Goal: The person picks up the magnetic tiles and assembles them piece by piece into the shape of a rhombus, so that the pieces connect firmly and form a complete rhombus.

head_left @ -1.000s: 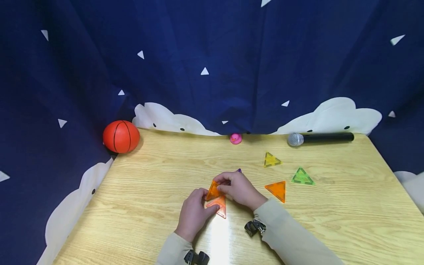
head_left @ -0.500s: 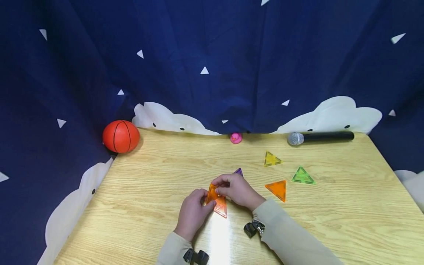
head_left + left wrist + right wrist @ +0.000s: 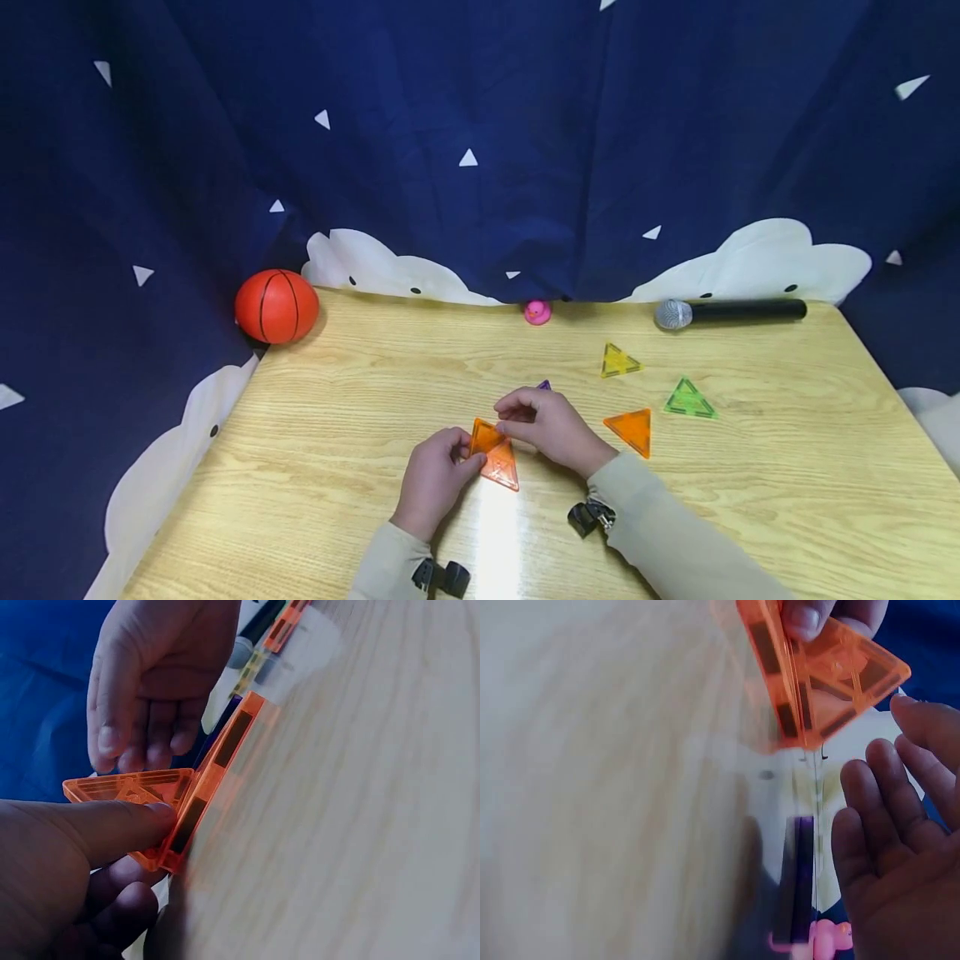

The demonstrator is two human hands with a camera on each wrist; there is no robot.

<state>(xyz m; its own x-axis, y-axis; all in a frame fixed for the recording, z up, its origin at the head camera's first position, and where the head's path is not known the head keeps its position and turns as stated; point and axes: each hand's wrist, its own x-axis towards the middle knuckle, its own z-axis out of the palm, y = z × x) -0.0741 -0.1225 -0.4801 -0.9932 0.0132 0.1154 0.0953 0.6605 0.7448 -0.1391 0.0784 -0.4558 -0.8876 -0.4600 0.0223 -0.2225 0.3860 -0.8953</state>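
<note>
Two translucent orange triangular magnetic tiles meet edge to edge in front of me. The lower tile (image 3: 501,468) lies on the table, while the raised tile (image 3: 131,784) stands up from its edge. My left hand (image 3: 433,479) pinches the raised tile with thumb and fingers at the joined edge. Loosely bent and holding nothing, the fingers of my right hand (image 3: 553,425) hover just right of the raised tile; the right wrist view shows a gap between them. Behind the right hand a purple tile (image 3: 802,877) is mostly hidden in the head view.
To the right lie another orange tile (image 3: 632,432), a green tile (image 3: 690,400) and a yellow tile (image 3: 619,361). Along the back are a pink rubber duck (image 3: 537,312) and a microphone (image 3: 727,312). A red ball (image 3: 277,306) sits at the back left corner, before a blue curtain (image 3: 420,125).
My right hand has let go of the raised orange tile and drawn slightly right. The left thumb has moved up from the lower tile to the joined edge.
</note>
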